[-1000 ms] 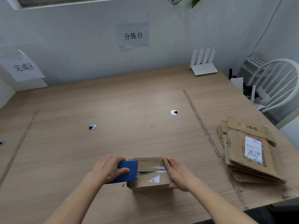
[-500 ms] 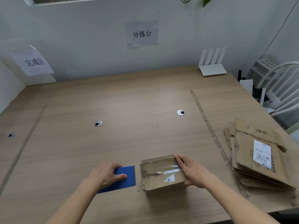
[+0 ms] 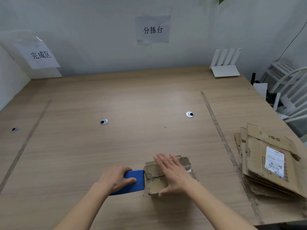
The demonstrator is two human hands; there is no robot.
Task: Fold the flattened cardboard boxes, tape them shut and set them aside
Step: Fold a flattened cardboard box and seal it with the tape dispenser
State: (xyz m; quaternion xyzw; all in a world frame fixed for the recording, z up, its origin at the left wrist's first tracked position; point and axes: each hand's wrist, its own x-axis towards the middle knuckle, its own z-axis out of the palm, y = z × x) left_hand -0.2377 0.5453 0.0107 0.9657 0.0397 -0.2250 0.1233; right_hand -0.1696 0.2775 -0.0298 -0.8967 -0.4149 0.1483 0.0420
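Note:
A small folded cardboard box [image 3: 155, 178] stands on the wooden table [image 3: 132, 138] near its front edge. My right hand [image 3: 172, 173] lies flat across the box top, fingers straight and spread. Just left of the box, a blue tape dispenser [image 3: 134, 181] rests on the table with its toothed edge against the box's side. My left hand [image 3: 116, 177] holds the dispenser from the left, fingers curled over its top and thumb on its near face. A stack of flattened cardboard boxes [image 3: 269, 161] lies at the right.
A white router [image 3: 224, 67] stands at the back right corner. White chairs [image 3: 292, 90] sit beyond the right edge. Paper signs hang on the wall [image 3: 152, 29] [image 3: 39, 54]. Tape strips [image 3: 221, 135] [image 3: 26, 141] run across the table; metal grommets [image 3: 103, 121] [image 3: 189, 114] sit mid-table.
My right hand has moved from the box's right side onto its top and now lies flat. The dispenser, pulled left off the box, sits at its left side again.

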